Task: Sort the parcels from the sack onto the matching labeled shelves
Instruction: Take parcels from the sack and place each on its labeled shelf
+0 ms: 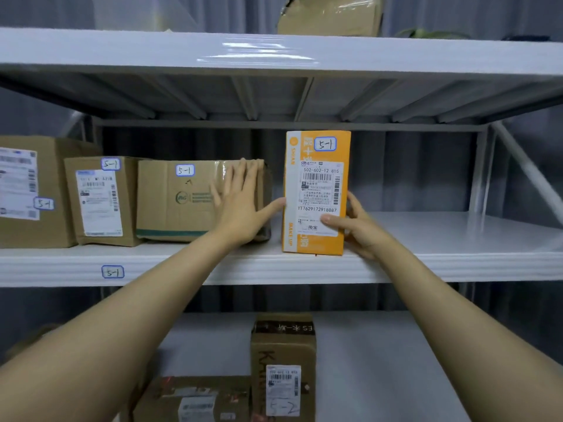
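Head camera looks straight ahead, close to the middle shelf (441,266)

1. The upright parcel (316,193) in front of you is orange with white lettering; its label (323,208) is white with black barcodes.
2. The box (179,202) left of it is brown cardboard, with green print and a green stripe low down.
3. The tag (112,272) on the shelf (304,269) edge is white, outlined in blue.
4. That shelf is white, and the curtain (411,172) behind it is grey.

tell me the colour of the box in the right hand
The box is orange with a white label on its front, shown in the head view.
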